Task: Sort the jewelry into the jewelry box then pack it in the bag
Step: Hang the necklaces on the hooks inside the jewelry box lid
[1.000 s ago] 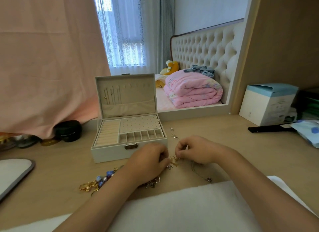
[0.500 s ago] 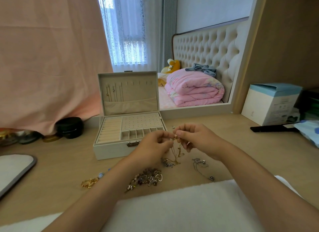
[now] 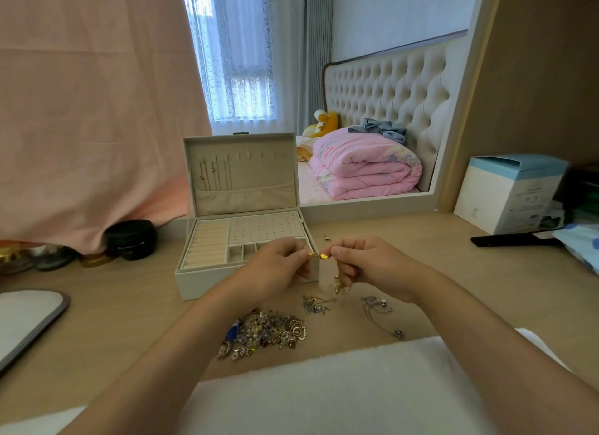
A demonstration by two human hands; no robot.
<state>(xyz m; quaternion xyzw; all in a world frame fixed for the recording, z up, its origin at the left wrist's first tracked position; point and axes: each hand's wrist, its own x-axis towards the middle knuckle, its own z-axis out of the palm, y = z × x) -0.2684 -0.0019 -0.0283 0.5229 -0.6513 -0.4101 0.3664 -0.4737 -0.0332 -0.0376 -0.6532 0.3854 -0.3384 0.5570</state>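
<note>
Raising the gold necklace (image 3: 319, 256), both hands now seemingly stretch it apart.

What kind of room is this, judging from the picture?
Most likely a bedroom, at a dressing table: a tufted headboard and folded pink quilt show beyond the desk, perhaps reflected in a mirror, and a curtained window.

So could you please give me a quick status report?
Left hand and right hand pinch thin gold chain. Open cream jewelry box behind. Mixed jewelry pile unsorted; nothing blocking.
</note>
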